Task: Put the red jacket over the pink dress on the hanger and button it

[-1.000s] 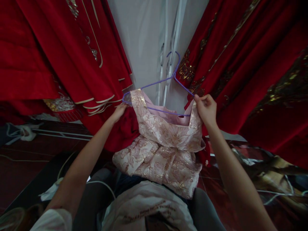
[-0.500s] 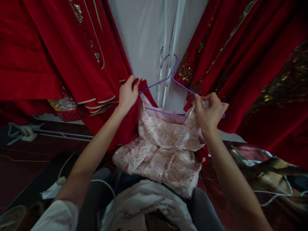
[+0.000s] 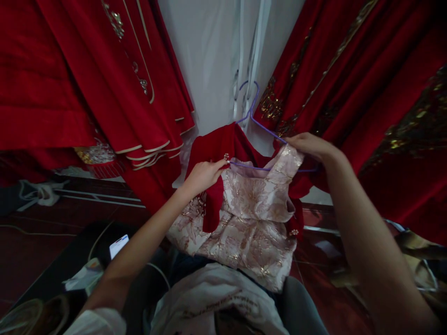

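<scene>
A pale pink brocade dress (image 3: 256,200) with gold floral patterning lies across my lap, on a purple wire hanger (image 3: 268,130). A red garment (image 3: 211,145) with a beaded ornament is draped over the dress's left side and behind its neckline. My left hand (image 3: 205,177) pinches the front edge of this red garment near the ornament. At the right end of the hanger, my right hand (image 3: 309,143) is closed on the dress's right shoulder; its fingertips are partly hidden. The dress's left shoulder is covered by red cloth.
Red embroidered garments (image 3: 139,93) hang at the left, and more red garments with gold sequins (image 3: 398,135) at the right. A white wall (image 3: 206,56) and metal poles (image 3: 256,42) are between them. A lit phone (image 3: 118,245) lies at my left, near a crumpled packet (image 3: 85,275).
My left hand has come down and right, drawing the red cloth over the dress's left shoulder and front. My right hand has turned and stays at the right shoulder. The phone has come into view.
</scene>
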A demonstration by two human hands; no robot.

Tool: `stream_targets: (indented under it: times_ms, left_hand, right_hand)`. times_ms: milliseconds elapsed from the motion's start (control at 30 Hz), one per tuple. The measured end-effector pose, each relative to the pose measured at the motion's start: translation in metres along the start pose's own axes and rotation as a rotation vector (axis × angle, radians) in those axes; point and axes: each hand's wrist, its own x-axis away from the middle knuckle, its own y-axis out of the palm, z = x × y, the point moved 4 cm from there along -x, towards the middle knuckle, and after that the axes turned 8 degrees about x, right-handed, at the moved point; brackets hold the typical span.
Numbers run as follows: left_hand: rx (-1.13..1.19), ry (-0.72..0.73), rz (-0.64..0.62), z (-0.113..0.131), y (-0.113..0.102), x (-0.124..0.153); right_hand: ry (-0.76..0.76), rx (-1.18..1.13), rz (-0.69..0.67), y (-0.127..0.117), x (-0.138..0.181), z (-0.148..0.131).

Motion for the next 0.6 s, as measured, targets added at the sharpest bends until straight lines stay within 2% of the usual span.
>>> stream_targets:
  times_ms: [33, 100, 200, 300, 400, 533, 600]
  left_hand:
    - [-0.033, -0.003, -0.006, -0.002, 0.003, 0.007]
    - [-0.069, 0.008, -0.021, 0.001, 0.008, 0.017]
    - [-0.073, 0.034, -0.028, 0.013, 0.011, 0.02]
    - [-0.061, 0.108, -0.023, 0.025, 0.01, 0.006]
    - [-0.06, 0.178, 0.055, 0.033, 0.014, -0.016]
    - [-0.052, 0.147, 0.151, 0.036, 0.039, -0.032]
    - [-0.036, 0.126, 0.173, 0.037, 0.052, -0.031]
  right_hand:
    - [-0.041, -0.071, -0.166, 0.004, -0.008, -0.004]
    - [-0.155, -0.181, -0.396, 0.012, -0.017, -0.016]
    - [-0.197, -0.188, -0.52, 0.025, -0.024, -0.027]
    - [-0.145, -0.129, -0.514, 0.037, -0.03, -0.03]
    - [-0.129, -0.107, -0.448, 0.049, -0.035, -0.033]
    - [-0.216, -0.158, -0.248, 0.06, -0.039, -0.039]
    - [-0.22, -0.188, -0.237, 0.064, -0.041, -0.038]
